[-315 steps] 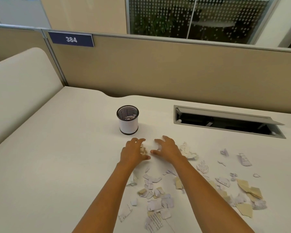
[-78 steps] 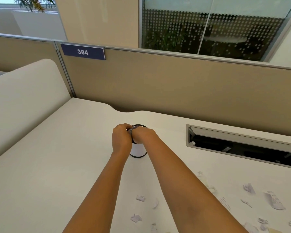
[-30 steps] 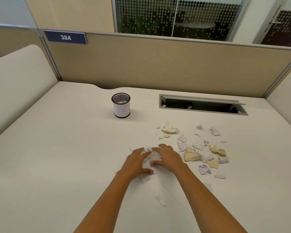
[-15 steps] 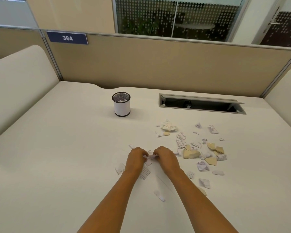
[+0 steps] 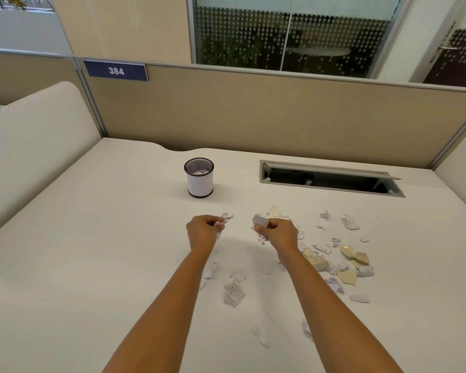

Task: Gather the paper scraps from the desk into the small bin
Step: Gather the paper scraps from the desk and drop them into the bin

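Left hand (image 5: 203, 232) grips white scraps (image 5: 224, 221) | right hand (image 5: 277, 234) clutches more paper (image 5: 260, 221) | small bin (image 5: 199, 177) stands beyond | loose scraps (image 5: 347, 261) litter desk (image 5: 78, 251) right

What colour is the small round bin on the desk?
The small round bin is white, black at rim and base; head view.

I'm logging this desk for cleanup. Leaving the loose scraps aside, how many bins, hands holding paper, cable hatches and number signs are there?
Bin: 1
Hands holding paper: 2 (left hand, right hand)
Cable hatch: 1
Number sign: 1
Total: 5
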The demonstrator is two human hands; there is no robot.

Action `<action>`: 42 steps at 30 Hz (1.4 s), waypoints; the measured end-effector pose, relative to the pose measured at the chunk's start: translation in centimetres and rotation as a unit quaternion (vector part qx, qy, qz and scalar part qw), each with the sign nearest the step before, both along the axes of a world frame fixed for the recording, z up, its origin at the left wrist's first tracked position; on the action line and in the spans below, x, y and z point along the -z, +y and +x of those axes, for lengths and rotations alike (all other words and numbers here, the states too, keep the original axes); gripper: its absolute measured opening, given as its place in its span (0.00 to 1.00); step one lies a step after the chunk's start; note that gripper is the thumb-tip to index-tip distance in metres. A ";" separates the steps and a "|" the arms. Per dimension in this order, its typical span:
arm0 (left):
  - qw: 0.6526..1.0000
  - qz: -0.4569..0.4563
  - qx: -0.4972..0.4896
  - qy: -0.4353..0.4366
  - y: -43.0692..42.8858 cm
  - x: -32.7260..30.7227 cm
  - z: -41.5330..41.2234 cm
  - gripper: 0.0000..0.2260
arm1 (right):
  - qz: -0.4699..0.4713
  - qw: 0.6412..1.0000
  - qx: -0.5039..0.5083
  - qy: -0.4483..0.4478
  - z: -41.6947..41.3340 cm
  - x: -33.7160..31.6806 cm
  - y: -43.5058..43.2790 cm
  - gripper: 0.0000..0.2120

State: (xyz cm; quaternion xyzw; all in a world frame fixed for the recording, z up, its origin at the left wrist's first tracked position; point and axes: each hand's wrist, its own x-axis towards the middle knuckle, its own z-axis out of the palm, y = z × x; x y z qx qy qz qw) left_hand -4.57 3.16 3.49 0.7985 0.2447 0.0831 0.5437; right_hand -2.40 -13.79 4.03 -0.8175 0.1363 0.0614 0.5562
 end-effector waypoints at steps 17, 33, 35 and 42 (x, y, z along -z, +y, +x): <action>0.990 0.137 -0.031 -0.001 6.7 -5.8 16.3 0.10 | 0.111 0.992 -0.003 -0.057 11.5 -5.2 4.9 0.11; 0.916 0.361 0.082 0.154 7.6 -2.6 20.9 0.14 | 0.091 0.990 -0.061 -0.086 16.8 -6.0 9.8 0.08; 0.911 0.368 0.090 0.164 7.5 -2.7 21.0 0.14 | 0.092 0.990 -0.058 -0.086 16.8 -5.9 10.0 0.07; 0.914 0.349 0.112 0.174 7.5 -3.7 21.1 0.13 | 0.063 0.991 -0.071 -0.097 17.4 -6.2 10.7 0.06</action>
